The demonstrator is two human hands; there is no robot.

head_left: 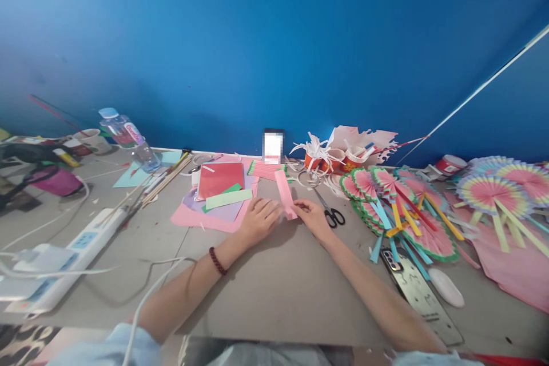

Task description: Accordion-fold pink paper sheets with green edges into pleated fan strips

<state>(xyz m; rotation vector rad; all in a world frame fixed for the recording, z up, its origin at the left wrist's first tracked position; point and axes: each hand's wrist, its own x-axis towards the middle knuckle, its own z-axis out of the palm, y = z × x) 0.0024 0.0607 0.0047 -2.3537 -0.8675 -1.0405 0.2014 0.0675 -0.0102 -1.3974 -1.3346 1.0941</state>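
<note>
A pink paper strip (283,190) lies on the grey table in front of me, its near end bent or folded. My right hand (312,217) pinches that near end between thumb and fingers. Just left of the strip, my left hand (262,220) hovers low with fingers outstretched and a little apart; its fingertips are smeared by motion, and I cannot tell whether they touch the paper. Black-handled scissors (334,217) rest right of my right hand. Beyond my left hand are a light green paper strip (229,199) and a red paper packet (221,180) on pink and purple sheets.
A power strip (81,246) with white cables and a tilted water bottle (131,140) are on the left. Pleated paper fans (398,200), a phone (422,294) and a white mouse (446,287) occupy the right. Paper cups (334,159) stand by the blue wall.
</note>
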